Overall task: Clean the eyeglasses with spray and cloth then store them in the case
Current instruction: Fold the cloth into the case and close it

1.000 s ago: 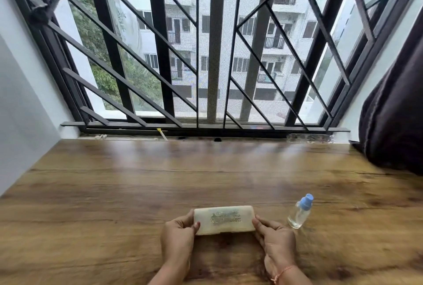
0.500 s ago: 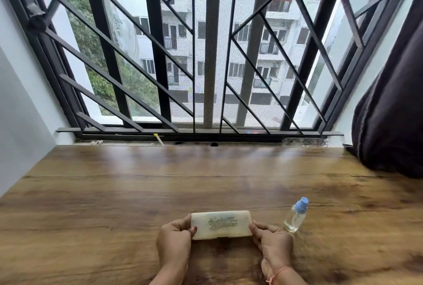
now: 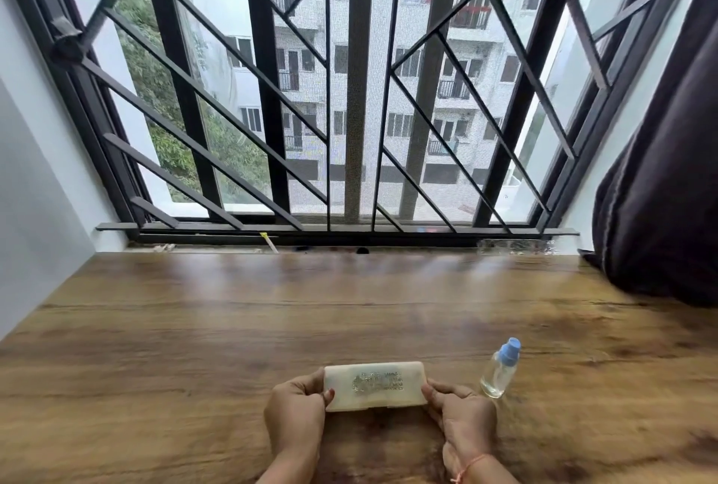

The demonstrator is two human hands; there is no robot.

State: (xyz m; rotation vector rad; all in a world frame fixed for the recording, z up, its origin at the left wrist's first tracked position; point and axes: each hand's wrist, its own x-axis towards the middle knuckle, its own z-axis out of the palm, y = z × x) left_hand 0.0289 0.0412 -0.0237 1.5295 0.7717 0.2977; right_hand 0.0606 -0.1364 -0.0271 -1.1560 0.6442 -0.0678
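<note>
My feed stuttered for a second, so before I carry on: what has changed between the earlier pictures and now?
Nothing was moved, taken hold of or let go; only the head camera's view shifted a little. The left hand and right hand still hold the closed case by its two ends. The spray bottle stands untouched to its right on the table.

A single head-worn wide-angle camera looks forward and down over the counter [image 3: 272, 328]. It faces a barred window [image 3: 357, 95]. Both hands sit near its bottom edge.
</note>
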